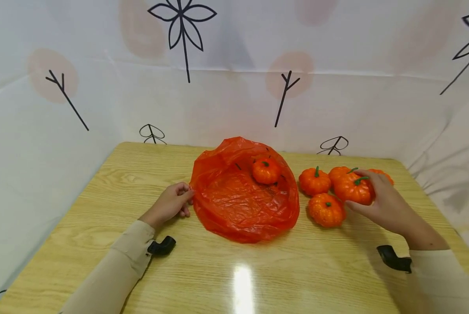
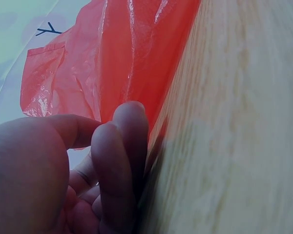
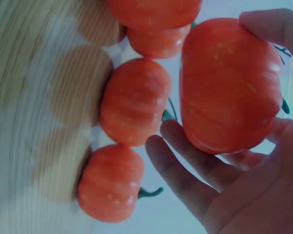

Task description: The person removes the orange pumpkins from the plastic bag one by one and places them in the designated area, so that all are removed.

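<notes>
An orange-red plastic bag (image 1: 242,205) lies spread with its mouth facing up, one small orange pumpkin (image 1: 265,171) inside. At the bag's left rim my left hand (image 1: 171,201) pinches the thin plastic between thumb and finger. The left wrist view shows the fingertips against the bag's side (image 2: 141,53), low beside the tabletop. My right hand (image 1: 389,203) grips a pumpkin (image 1: 352,188) with a green stem, thumb on one side and fingers round the other. In the right wrist view this held pumpkin (image 3: 229,85) is raised off the table, near the other pumpkins.
Right of the bag, several more pumpkins stand close together, among them one at the front (image 1: 326,210) and one nearest the bag (image 1: 314,181). They sit on a light wooden table (image 1: 140,174). A white printed cloth (image 1: 226,104) hangs behind it.
</notes>
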The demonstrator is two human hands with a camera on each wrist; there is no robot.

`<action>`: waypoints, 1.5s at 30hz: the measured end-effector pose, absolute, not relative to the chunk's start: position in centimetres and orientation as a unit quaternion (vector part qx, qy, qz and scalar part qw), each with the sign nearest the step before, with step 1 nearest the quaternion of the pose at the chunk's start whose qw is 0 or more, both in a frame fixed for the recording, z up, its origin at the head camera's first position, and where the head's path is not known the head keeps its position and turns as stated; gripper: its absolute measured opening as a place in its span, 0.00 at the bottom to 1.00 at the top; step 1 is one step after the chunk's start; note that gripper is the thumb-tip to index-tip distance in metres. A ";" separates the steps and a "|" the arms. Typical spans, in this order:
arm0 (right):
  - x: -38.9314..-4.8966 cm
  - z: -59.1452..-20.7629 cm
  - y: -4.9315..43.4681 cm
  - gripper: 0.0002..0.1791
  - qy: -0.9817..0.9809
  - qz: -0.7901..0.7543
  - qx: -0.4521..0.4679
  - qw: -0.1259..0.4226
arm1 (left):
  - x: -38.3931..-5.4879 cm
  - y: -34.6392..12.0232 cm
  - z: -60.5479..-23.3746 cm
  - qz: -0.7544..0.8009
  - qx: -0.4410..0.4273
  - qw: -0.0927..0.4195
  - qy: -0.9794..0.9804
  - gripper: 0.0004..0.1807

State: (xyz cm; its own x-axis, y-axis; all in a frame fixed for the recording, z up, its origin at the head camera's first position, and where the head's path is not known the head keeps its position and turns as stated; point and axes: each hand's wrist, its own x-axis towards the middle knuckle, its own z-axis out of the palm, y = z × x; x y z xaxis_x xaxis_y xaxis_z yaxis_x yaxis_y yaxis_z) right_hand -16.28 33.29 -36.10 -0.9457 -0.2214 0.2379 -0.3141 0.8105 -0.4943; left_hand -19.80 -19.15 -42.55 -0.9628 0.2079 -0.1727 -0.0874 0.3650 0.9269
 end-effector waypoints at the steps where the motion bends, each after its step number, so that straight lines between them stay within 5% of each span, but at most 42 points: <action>1: -16.3 -36.1 33.5 0.46 -0.948 0.272 0.141 0.079 | -19.8 -19.2 -42.6 0.562 0.039 0.131 0.816 0.13; 45: -17.2 -38.4 36.2 0.47 -0.961 0.241 0.130 -0.044 | -19.8 -19.2 -42.4 0.560 0.035 0.136 0.817 0.14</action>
